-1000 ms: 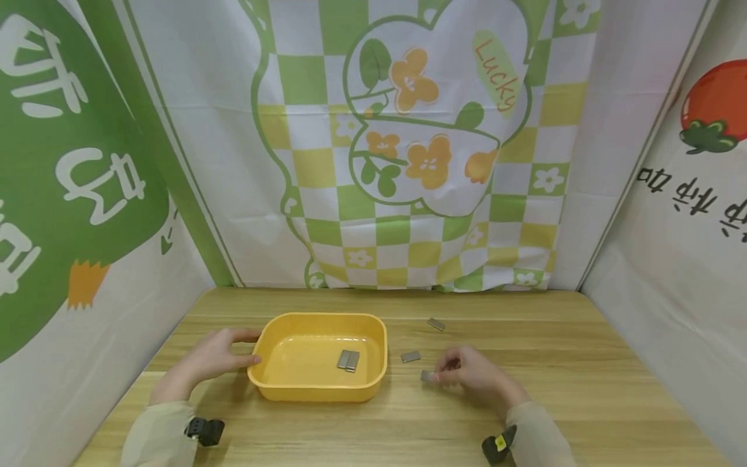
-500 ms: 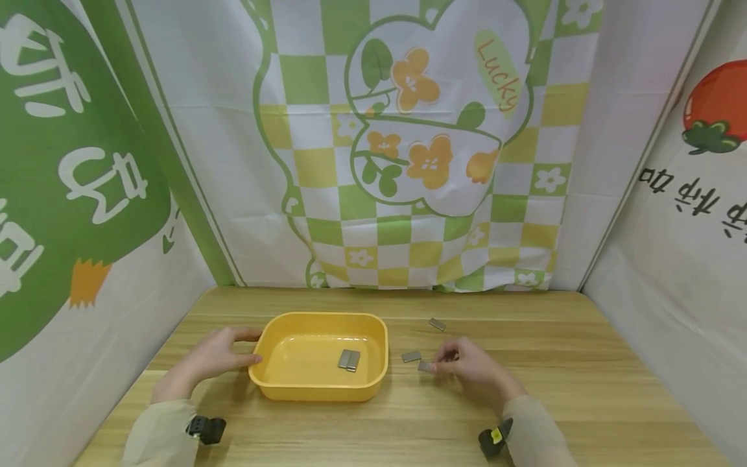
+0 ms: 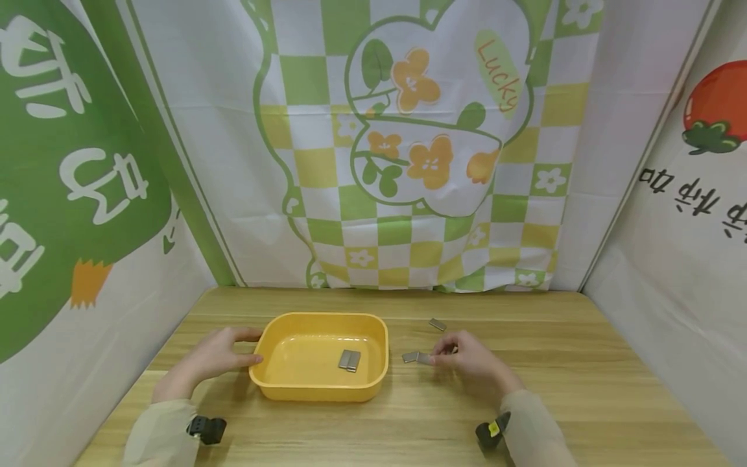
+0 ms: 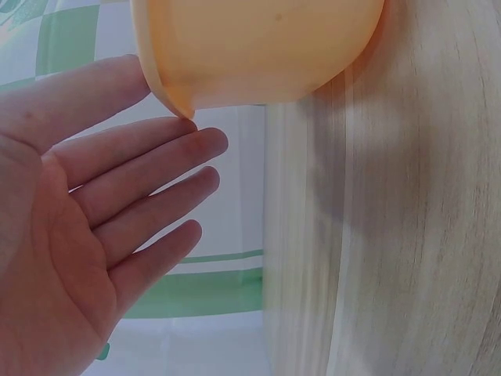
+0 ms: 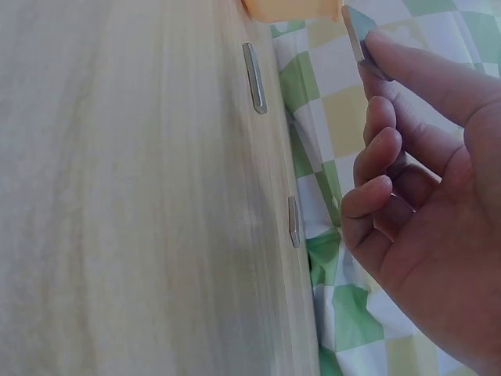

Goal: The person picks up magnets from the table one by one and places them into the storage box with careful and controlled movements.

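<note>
My right hand (image 3: 471,360) pinches a small flat grey metal piece (image 3: 425,359) between thumb and index finger, its other fingers loosely bent. The right wrist view shows this metal piece (image 5: 361,37) lifted off the table. Two similar pieces lie on the wood: one (image 3: 410,357) just left of the held piece, another (image 3: 438,324) farther back. At the left end of a yellow plastic box (image 3: 318,393), my left hand (image 3: 211,358) touches the rim with thumb and index finger. In the left wrist view its fingers (image 4: 156,223) are straight. Grey pieces (image 3: 349,360) lie side by side inside the box, toward its right.
The wooden table (image 3: 350,434) carries the box and pieces. A checkered cloth (image 3: 403,240) hangs behind the table's back edge, and printed cloths (image 3: 671,311) close in both sides. Each wrist bears a small black camera (image 3: 208,430).
My right hand has carried the metal piece slightly away from me and to the left, nearer the loose piece. My left hand and the box have hardly moved.
</note>
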`<state>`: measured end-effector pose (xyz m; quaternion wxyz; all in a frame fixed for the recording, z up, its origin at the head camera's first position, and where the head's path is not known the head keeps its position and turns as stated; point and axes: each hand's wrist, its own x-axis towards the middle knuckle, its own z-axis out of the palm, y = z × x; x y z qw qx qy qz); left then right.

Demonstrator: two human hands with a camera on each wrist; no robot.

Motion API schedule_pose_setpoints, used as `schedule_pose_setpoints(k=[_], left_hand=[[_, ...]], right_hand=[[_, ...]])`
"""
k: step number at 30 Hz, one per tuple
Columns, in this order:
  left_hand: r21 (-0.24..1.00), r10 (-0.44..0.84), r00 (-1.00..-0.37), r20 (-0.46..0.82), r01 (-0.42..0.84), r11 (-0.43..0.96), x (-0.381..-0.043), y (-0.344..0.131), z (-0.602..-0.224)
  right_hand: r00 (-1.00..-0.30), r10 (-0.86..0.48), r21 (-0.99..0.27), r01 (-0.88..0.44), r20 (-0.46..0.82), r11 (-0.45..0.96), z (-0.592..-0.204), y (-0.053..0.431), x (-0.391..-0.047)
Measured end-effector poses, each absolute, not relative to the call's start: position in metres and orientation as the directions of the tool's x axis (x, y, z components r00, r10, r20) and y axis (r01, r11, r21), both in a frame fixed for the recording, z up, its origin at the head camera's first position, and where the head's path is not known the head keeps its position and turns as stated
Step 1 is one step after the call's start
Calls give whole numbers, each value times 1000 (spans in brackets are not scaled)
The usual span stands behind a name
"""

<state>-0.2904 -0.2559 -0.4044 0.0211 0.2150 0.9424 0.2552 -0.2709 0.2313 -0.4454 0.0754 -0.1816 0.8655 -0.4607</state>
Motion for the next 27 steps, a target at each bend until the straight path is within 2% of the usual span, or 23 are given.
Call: schedule_pose_setpoints(k=[13, 27], left_hand=[[485, 410, -909, 79, 394, 781, -292, -257, -408], [486, 414, -906, 89, 403, 776, -292, -257, -407]], right_hand=[[-901, -424, -777, -332, 94, 535, -440, 229, -277], [-909, -400, -760, -343, 120, 553, -430, 218, -287]])
